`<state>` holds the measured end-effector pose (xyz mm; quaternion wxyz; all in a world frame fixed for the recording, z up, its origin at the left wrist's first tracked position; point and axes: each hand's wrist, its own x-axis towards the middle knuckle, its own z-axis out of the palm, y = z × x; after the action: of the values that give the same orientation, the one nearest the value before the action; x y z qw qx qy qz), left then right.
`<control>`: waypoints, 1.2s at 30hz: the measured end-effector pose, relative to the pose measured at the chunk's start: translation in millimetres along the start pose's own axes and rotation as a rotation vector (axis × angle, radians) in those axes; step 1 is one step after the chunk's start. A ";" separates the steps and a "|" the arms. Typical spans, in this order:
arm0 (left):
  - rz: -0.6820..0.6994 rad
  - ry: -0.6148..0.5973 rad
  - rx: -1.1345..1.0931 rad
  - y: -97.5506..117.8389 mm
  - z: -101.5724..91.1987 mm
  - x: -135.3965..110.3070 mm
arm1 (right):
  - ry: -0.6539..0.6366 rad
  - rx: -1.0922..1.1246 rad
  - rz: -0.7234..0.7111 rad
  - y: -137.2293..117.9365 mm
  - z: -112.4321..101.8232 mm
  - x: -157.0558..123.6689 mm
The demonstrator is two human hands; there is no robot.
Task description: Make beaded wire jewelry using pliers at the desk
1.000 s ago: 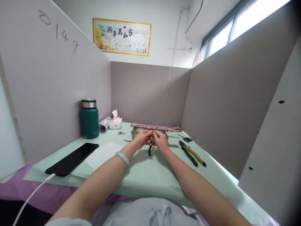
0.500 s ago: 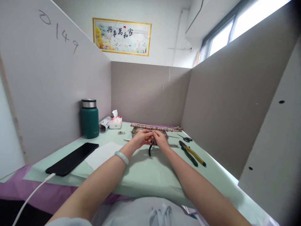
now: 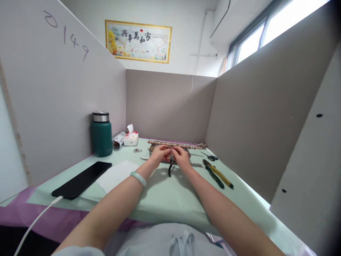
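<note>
My left hand [image 3: 159, 155] and my right hand [image 3: 182, 156] meet at the middle of the table, fingers pinched together on a small piece between them, too small to name. A black-handled tool [image 3: 169, 169] hangs down from under my right hand. Just behind my hands lies a metal tray [image 3: 152, 149] and a long beaded strand [image 3: 176, 144] stretched across the table. A pale green bangle [image 3: 138, 178] sits on my left wrist.
Yellow-and-green pliers [image 3: 218, 173] and small scissors [image 3: 210, 156] lie to the right. On the left are a green flask [image 3: 101, 134], a tissue pack [image 3: 130, 138], a black phone [image 3: 82, 179] on a white cable, and white paper [image 3: 117, 174]. Grey partition walls enclose the table.
Both hands have shifted slightly away from me, toward the tray; the pinch between them holds. Nothing else has moved.
</note>
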<state>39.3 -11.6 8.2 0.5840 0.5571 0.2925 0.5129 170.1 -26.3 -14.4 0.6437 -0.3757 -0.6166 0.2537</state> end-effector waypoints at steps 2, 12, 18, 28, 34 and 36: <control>-0.009 -0.020 0.016 1.1 0.6 -1.6 | 0.010 0.052 0.050 -0.9 -0.8 0.4; -0.102 -0.352 -0.213 1.7 -7.5 -1.2 | -0.144 0.447 0.260 -5.6 -5.8 1.2; -0.117 -0.377 -0.229 2.5 -8.5 -0.6 | -0.180 0.517 0.254 -11.1 -5.8 -1.2; -0.166 -0.513 -0.307 10.3 -8.8 -7.6 | -0.377 0.701 0.313 -17.3 -13.0 -0.8; -0.137 -0.531 -0.212 12.4 -9.7 -8.5 | -0.424 0.664 0.317 -18.0 -16.2 -1.7; -0.102 -0.556 -0.186 12.5 -10.0 -8.6 | -0.448 0.655 0.315 -18.3 -17.4 -2.2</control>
<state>24.2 -17.9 16.0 0.7151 0.6051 0.1007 0.3352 184.4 -41.8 -0.5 0.5326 -0.1768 -0.5631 0.6066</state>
